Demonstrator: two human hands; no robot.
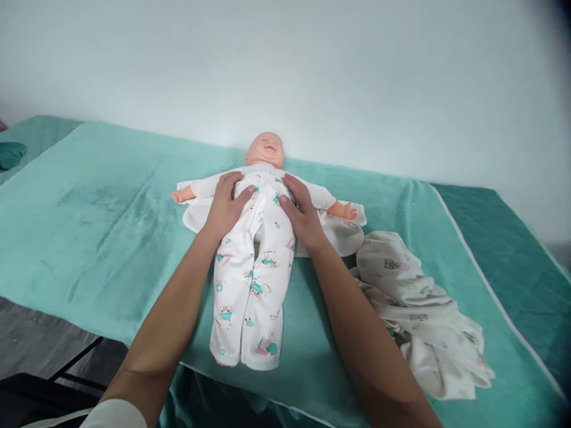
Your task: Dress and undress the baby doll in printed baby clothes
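Observation:
A baby doll (267,148) lies on its back, its head toward the wall and its arms out to the sides. White baby pants (254,285) with small coloured animal prints cover its lower body, the waist pulled up high over the trunk. My left hand (228,205) is around the left side of the pants near the waist, thumb on top of the cloth. On the opposite side, my right hand (304,208) holds the pants the same way. Some fingertips are hidden against the doll. A white long-sleeved top (314,193) spreads open beneath the doll.
A crumpled white printed cloth (419,315) lies at the right beside my forearm. The green velvety cover (111,208) drapes the table up to the pale wall (285,71). Darker green cloth (521,238) shows at the far right. Grey floor (40,333) appears at lower left.

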